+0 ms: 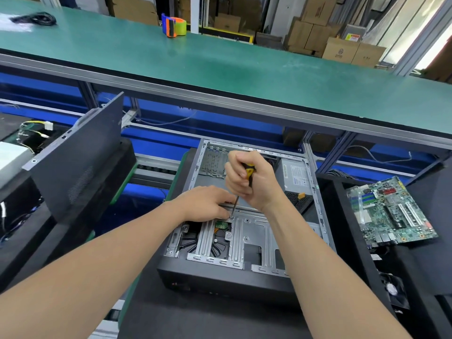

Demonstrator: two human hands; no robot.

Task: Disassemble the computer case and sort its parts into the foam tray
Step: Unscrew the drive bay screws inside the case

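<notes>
An open computer case lies on its side in front of me, its grey drive cage and a power supply showing inside. My right hand grips a black-and-yellow screwdriver upright, its tip on a screw of the drive cage. My left hand rests on the cage beside the shaft, fingertips at the screw. A green motherboard lies in the black foam tray on the right.
A black side panel leans upright at the left, with a wired part behind it. A small fan lies in the tray's lower right. A raised green bench crosses behind, holding a tape dispenser and a black cable.
</notes>
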